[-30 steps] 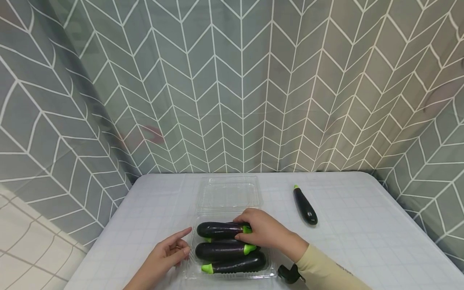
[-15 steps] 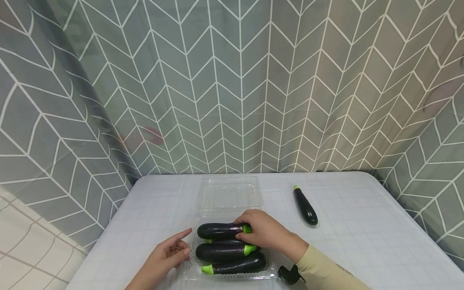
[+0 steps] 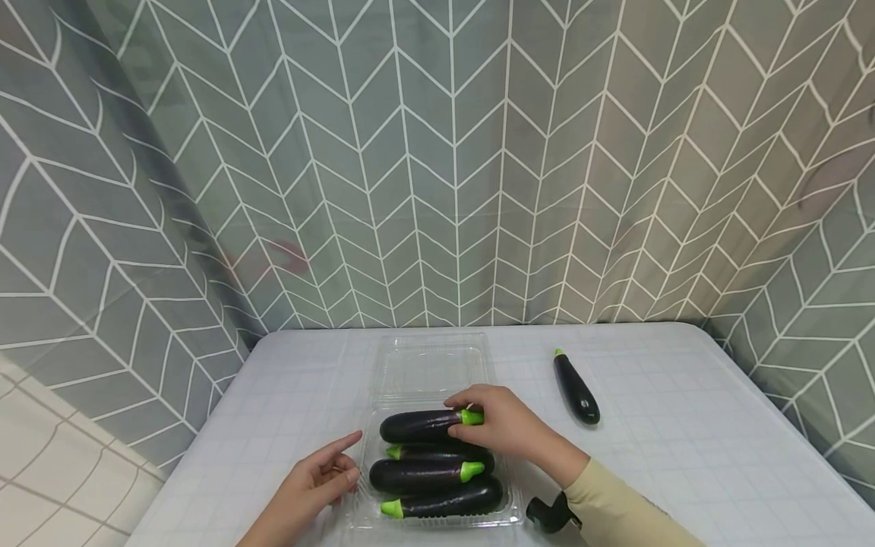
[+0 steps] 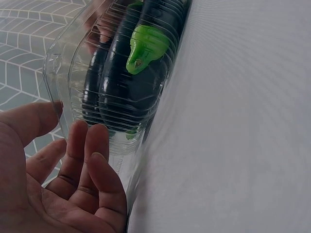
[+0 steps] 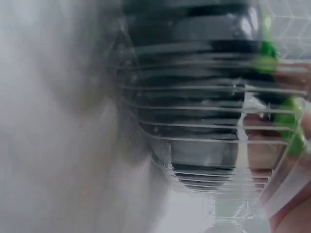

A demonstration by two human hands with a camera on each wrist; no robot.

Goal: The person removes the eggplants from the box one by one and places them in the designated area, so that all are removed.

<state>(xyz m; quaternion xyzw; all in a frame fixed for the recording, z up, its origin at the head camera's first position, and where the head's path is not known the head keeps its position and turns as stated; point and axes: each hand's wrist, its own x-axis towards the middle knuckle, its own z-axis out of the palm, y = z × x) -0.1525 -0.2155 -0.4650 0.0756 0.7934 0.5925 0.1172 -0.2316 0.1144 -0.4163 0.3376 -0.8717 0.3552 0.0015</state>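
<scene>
Grip: the right hand [image 3: 502,422] pinched the far eggplant [image 3: 418,427] at its green cap [image 3: 472,417] end; a firm, gentle hold seemed best, the glossy skin looking slippery.
Loose end: its left end was unsupported by the fingers, so slow, level handling seemed wise, sparing the second eggplant [image 3: 437,452] just nearer.
Left hand [image 3: 317,482]: relaxed, grasping nothing, at the left edge of the box [image 3: 513,515]; contact could not be told. Light steadying there would probably have helped.
Eggplant's place: the box's far side, near the open lid [image 3: 432,368]; what bore its weight was unclear.
Long axis: left to right, right end slightly farther.
Cap direction: right; the second eggplant's pointed left.
</scene>
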